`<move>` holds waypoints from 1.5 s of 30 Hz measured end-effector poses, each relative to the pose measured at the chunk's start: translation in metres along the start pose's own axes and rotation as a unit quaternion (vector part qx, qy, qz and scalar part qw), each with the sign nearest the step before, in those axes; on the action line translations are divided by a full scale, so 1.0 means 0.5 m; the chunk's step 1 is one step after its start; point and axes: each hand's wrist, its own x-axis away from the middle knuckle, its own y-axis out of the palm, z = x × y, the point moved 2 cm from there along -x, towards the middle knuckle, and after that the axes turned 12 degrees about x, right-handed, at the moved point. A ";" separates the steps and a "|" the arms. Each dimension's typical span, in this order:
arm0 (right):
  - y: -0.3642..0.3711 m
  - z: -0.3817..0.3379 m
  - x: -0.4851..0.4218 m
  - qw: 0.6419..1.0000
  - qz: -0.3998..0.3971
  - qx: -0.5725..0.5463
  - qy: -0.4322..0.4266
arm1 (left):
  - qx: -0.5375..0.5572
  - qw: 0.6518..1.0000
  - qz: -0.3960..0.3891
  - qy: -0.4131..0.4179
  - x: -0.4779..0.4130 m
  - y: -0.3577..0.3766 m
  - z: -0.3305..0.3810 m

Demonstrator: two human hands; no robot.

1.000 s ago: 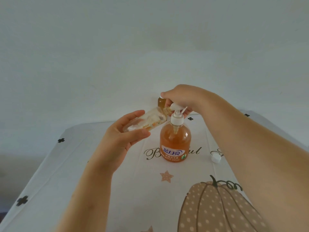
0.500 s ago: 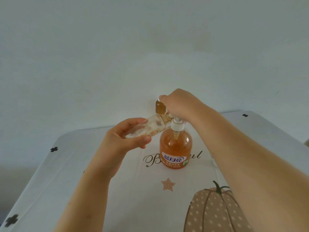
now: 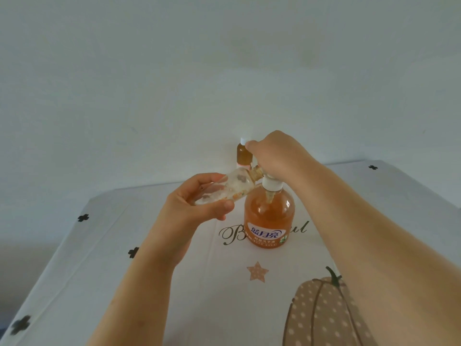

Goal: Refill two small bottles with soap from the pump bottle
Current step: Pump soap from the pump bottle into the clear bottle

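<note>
Pumping looks to be the step in hand: the right hand point(image 3: 277, 156) sits on top of the pump bottle point(image 3: 269, 221), fingers curled down over the pump head and hiding it. The left hand point(image 3: 199, 208) holds the clear small bottle point(image 3: 224, 193) tilted, thumb beneath and fingers wrapped over its lower end, with its mouth brought up beside the nozzle, just left of the white collar. The pump bottle stands upright on the table point(image 3: 124, 245), well filled with orange soap. Behind it stands a second small bottle point(image 3: 243, 154), amber with soap and capped in white, so probably finished. The clear one looks mostly empty. To do this well, the mouth should sit snug under the nozzle tip (whether the two truly meet is hidden by the right hand). Strokes should be slow and full, and the bottle should be angled so soap runs down its wall — thick soap can back up at a narrow neck and drip onto the table.
</note>
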 end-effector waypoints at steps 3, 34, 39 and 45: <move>-0.009 -0.004 -0.009 1.000 -0.010 -0.001 0.016 | 0.011 1.000 0.000 0.007 0.003 0.005 0.004; 0.002 0.000 0.013 0.997 0.043 -0.050 0.036 | -0.017 1.000 -0.007 -0.005 0.006 -0.002 0.011; -0.015 -0.010 0.012 0.996 0.030 -0.068 0.045 | 0.004 1.000 0.001 0.000 0.009 0.008 0.017; -0.048 -0.020 0.022 0.999 -0.037 -0.004 0.007 | 0.010 1.000 -0.001 0.006 0.009 0.011 0.018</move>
